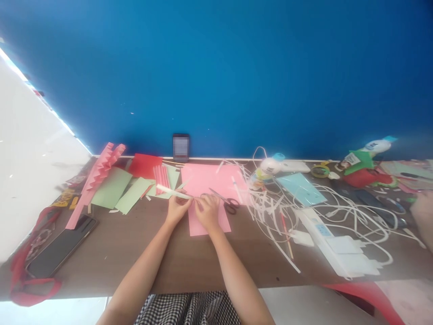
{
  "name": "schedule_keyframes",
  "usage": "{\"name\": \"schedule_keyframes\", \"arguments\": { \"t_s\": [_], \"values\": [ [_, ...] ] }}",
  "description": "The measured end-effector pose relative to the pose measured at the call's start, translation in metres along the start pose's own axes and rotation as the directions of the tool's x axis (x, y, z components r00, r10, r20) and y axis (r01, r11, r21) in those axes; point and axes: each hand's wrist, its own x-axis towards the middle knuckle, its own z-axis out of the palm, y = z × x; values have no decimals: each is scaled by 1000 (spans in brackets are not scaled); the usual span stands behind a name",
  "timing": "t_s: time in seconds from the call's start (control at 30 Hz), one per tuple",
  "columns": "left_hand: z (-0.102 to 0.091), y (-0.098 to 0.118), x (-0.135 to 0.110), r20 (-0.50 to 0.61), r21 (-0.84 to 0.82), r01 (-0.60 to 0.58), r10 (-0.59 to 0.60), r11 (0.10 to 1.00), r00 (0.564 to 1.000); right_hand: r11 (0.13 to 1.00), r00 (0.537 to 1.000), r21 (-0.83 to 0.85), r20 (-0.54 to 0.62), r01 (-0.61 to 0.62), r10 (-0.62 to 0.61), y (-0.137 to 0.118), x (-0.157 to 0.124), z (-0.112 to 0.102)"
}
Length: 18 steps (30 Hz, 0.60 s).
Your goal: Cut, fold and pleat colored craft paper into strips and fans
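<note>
A narrow white strip (173,192), apparently paper or tape, slants up and leftward from my left hand (178,209), whose fingers are closed on it. At the strip's right end, the fingers of my right hand (207,210) are pinched together close to my left fingertips. Blur hides exactly how they grip it. Under and behind my hands lie pink paper sheets (203,174). A pair of scissors (231,206) with dark handles rests just right of my right hand. Behind my left hand stands a pleated pink paper piece (160,177).
To the left are a folded pink paper fan (96,179), green sheets (111,188), a red sheet (145,165) and a phone (61,248). White strips and cables (270,205), a glue bottle (271,166) and a power strip (320,234) crowd the right. Another person's arm (422,216) shows far right.
</note>
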Motion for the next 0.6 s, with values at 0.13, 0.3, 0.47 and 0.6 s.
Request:
{"name": "schedule_keyframes", "arguments": {
  "t_s": [0.13, 0.3, 0.47, 0.6],
  "values": [
    [-2, -3, 0, -35, 30, 25, -24, 999, 999, 994, 996, -57, -14, 90, -91, 2, -2, 1],
    [-4, -1, 1, -34, 68, 74, -72, 995, 997, 984, 989, -103, -24, 143, -147, 1, -6, 5],
    [-9, 3, 2, -38, 52, 150, -148, 987, 988, 996, 992, -75, -120, 42, -51, 10, -2, -1],
    [-11, 2, 2, 26, 11, 218, -218, 976, 976, 994, 965, -19, -241, -111, 103, 23, 2, -9]
  ]
}}
